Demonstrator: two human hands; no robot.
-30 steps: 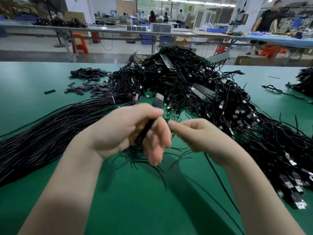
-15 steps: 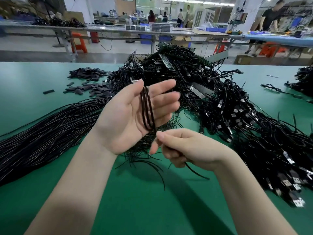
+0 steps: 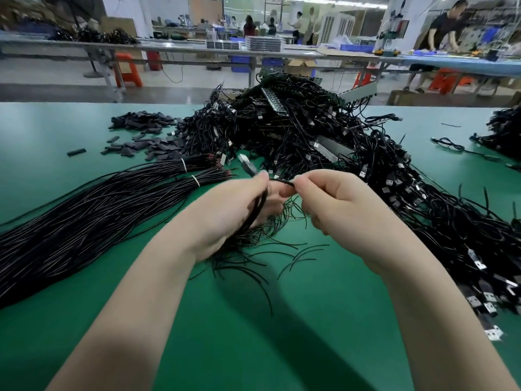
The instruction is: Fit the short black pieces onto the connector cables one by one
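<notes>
On the left of the green table (image 3: 56,170) we see a long bundle of black wires (image 3: 84,218) tied near its ends with white bands, and behind it a scatter of short black pieces (image 3: 149,142) lying flat, one of them apart at the far left. Moving in, our left hand (image 3: 234,213) curls around a small bunch of thin black cables (image 3: 255,213) that hang down from the palm, its fingers (image 3: 260,179) pinching one cable just behind a silver connector plug (image 3: 248,165) that sticks up and away from us. A short stretch of that cable (image 3: 282,181) runs across to our right hand (image 3: 341,204), whose fingers pinch its other side, the rest of them curled in; whether a short black piece sits on the cable between the hands we cannot tell. Below the hands, loose thin black strands (image 3: 267,258) lie on the table. Behind and to the right spreads a big heap of black connector cables (image 3: 324,142), running down the right side to the near edge. Farther right sits another dark pile (image 3: 504,131). In the background a person (image 3: 445,26) bends over another bench.
</notes>
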